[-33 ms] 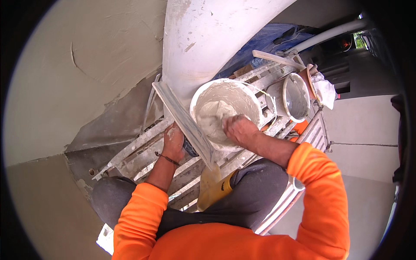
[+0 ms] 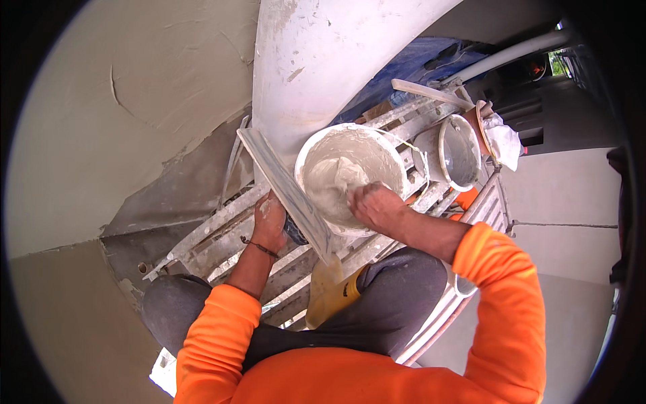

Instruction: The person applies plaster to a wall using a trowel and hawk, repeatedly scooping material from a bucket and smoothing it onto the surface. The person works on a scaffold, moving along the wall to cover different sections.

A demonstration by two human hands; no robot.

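A white bucket (image 2: 389, 156) sits at the centre of the work, upright on a slatted platform (image 2: 286, 269), with pale, thick paste (image 2: 330, 187) inside and smeared up its wall; the directions here are read from it, twelve o'clock being the top of the head view. At between four and five, the right hand (image 2: 377, 206) reaches in over the rim, fingers curled closed; whatever they grip is hidden. From nine round to seven, a long, streaked board (image 2: 289, 194) stands tilted just beside the bucket. Beyond it at eight is the left hand (image 2: 270, 219), its fingers out of sight behind the board, so I cannot tell whether they are spread or clenched; a dark cord (image 2: 259, 247) circles that wrist. A yellow boot (image 2: 333, 296) lies at six, near the person's dark trousers (image 2: 397, 296). Toward half past two stands a second bucket (image 2: 444, 155), tipped, with a white bag (image 2: 503, 141) past it. A blue sheet (image 2: 410, 71) hangs at one, and a smeared wall (image 2: 155, 87) rises at ten.
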